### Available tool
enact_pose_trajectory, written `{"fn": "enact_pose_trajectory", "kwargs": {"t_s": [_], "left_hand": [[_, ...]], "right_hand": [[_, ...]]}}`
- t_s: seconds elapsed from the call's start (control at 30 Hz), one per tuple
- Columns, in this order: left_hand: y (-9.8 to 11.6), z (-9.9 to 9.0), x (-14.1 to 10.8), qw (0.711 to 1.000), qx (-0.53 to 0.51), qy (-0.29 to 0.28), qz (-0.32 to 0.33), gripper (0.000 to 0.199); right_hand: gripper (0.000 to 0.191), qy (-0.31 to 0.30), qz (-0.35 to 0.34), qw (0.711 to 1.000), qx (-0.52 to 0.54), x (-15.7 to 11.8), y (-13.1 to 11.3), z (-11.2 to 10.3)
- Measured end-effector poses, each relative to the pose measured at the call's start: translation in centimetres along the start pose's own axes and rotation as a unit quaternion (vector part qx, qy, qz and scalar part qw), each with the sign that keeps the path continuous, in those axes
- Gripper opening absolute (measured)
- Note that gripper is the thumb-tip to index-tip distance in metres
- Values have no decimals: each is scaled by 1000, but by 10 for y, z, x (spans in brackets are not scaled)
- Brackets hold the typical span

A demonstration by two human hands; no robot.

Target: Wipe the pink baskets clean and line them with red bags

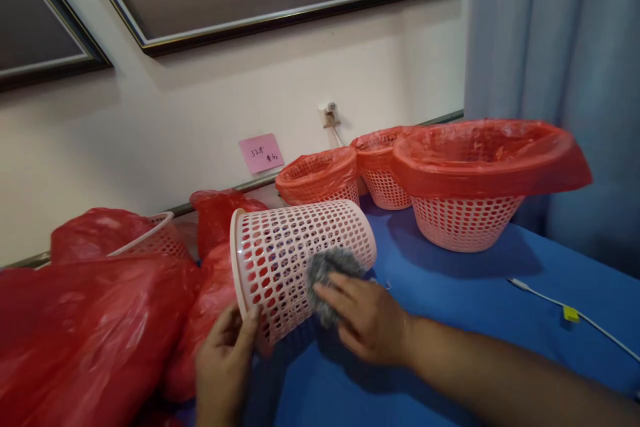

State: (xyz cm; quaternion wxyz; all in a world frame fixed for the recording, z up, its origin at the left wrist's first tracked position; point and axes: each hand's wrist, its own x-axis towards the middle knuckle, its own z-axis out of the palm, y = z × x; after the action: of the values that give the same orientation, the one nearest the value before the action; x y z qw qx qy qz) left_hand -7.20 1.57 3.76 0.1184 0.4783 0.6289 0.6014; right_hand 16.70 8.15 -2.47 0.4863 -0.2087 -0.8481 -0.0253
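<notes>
A pale pink perforated plastic wastebasket [285, 247] lies tipped on its side above the blue table, its rim toward the left. My left hand [227, 353] grips that rim at its lower edge, thumb on the outside. Against the basket's outer wall, my right hand [367, 317] presses a fuzzy grey cloth [325, 270], with the fingers closed over it. Part of the cloth is hidden under the fingers. Red plastic bags [195, 320] lie just left of my left hand.
Three wastebaskets lined with red bags, the nearest a large basket [465, 220], stand at the back right. Another basket [163, 237] sits among red bags at left. A white cable [595, 323] with a yellow tag crosses the blue table [440, 293]. A pink note [261, 152] is on the wall.
</notes>
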Motion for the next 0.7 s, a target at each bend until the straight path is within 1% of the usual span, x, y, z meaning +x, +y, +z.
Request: {"fn": "enact_pose_trajectory", "kwargs": {"t_s": [0.03,0.07,0.1,0.13,0.17,0.23,0.27,0.3,0.33,0.37,0.4,0.43,0.47,0.5,0.53,0.57,0.6,0.63,0.67,0.7], "left_hand": [[-5,-2,1,999,8,-37,-12,58],[-9,-3,0,998,18,-58,-9,55],[-14,-3,-2,997,29,-67,9,51],[-18,-2,-5,996,38,-68,39,47],[-21,0,-8,994,43,-74,74,43],[-24,5,-15,983,57,-94,147,37],[-23,8,-18,976,68,-100,181,35],[-21,12,-21,968,80,-106,211,33],[-17,15,-24,961,92,-115,235,32],[-13,18,-27,954,101,-127,251,31],[-8,21,-30,949,106,-142,261,30],[-4,24,-33,943,106,-162,272,29],[0,25,-36,935,100,-182,287,29],[4,26,-38,927,92,-199,306,28],[6,27,-40,919,86,-213,322,26],[8,27,-41,912,84,-226,333,25],[10,26,-42,906,88,-238,340,24],[11,26,-42,901,97,-251,339,25],[13,25,-41,898,109,-264,334,25],[15,25,-41,893,123,-278,330,23]], "right_hand": [[66,-7,-27,1000,6,0,-3,1],[66,-1,-29,1000,3,1,0,1],[64,17,-2,1000,-7,1,10,0],[63,45,55,997,-22,2,23,-2],[61,79,125,988,-37,4,40,-6],[56,140,292,944,-63,6,70,-13],[55,158,340,924,-68,7,78,-15],[56,169,361,914,-70,8,80,-17],[57,172,349,919,-67,8,74,-18],[60,166,307,935,-59,7,62,-18],[63,151,239,958,-47,6,44,-17],[69,125,161,979,-28,5,25,-16],[73,88,75,993,-2,4,6,-15],[74,58,-14,998,20,3,-9,-14],[72,41,-66,997,30,2,-18,-15],[70,37,-88,995,33,2,-20,-16],[66,47,-69,996,26,3,-13,-18],[63,69,-12,998,12,5,0,-21],[61,96,67,993,-5,7,19,-24],[58,122,168,978,-21,9,40,-28]]}}
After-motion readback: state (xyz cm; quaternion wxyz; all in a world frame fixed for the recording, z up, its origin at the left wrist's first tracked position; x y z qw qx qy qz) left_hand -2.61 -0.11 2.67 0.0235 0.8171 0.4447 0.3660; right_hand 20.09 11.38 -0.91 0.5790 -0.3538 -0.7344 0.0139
